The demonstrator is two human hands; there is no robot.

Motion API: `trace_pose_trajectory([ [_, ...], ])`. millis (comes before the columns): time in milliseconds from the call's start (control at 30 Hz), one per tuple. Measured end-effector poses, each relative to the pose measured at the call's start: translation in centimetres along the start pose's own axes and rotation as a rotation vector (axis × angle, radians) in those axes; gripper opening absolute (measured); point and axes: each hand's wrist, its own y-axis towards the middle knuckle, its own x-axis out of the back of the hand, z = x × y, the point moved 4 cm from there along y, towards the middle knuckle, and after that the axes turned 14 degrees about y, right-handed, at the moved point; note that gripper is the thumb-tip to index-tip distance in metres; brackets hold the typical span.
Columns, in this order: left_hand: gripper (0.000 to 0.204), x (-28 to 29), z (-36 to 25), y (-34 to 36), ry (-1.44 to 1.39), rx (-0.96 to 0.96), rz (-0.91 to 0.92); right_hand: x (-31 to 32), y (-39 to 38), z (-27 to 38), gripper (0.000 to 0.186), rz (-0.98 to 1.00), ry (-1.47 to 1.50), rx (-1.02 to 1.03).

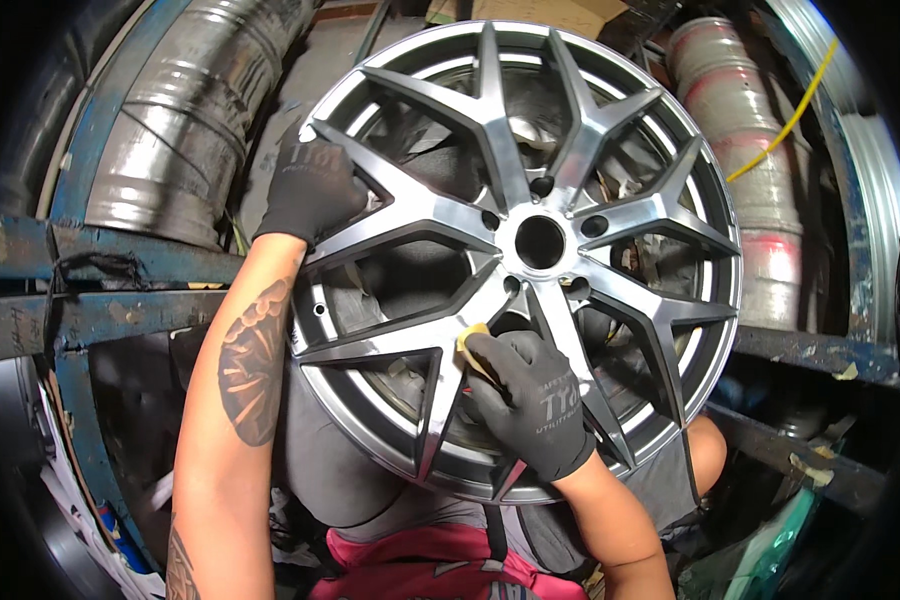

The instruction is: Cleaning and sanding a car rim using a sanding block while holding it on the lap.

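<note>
A large alloy wheel [438, 208], silver-faced with dark grey spoke sides, is tilted up in front of me over my lap. My left hand [315, 187], in a black glove, is closed around the wheel's outer edge at the upper left. In a matching glove, my right hand [530, 400] pinches a small yellow pad [472, 336], which may be folded sandpaper. The pad touches the face of a lower-left spoke, near where it forks. Most of the pad is hidden under my fingers.
Bare metal wheel barrels [165, 140] are stacked on the left, and more with red marks [750, 140] stand at the right. Blue metal frames [20, 250] border both sides. A yellow hose [792, 122] hangs at the upper right. Cardboard [530, 12] lies beyond the wheel.
</note>
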Motion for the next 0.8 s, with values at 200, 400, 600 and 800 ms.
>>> trace_pose_trajectory([
  [200, 0.043, 1.6, -0.8, 0.9, -0.007, -0.014, 0.313, -1.1, 0.7, 1.3, 0.052, 0.233, -0.436, 0.064],
  [400, 0.039, 0.0, -0.3, -0.1, -0.047, 0.029, 0.063, -1.4, 2.2, 3.1, 0.050, 0.388, -0.617, 0.074],
  [600, 0.037, -0.1, -0.1, 0.4, -0.025, 0.007, 0.069, -1.0, 3.7, 2.2, 0.049, 0.461, -0.551, 0.073],
  [800, 0.034, 0.9, -0.1, 0.0, -0.089, -0.013, -0.007, -1.1, 3.2, 2.0, 0.052, 0.515, -0.582, 0.027],
])
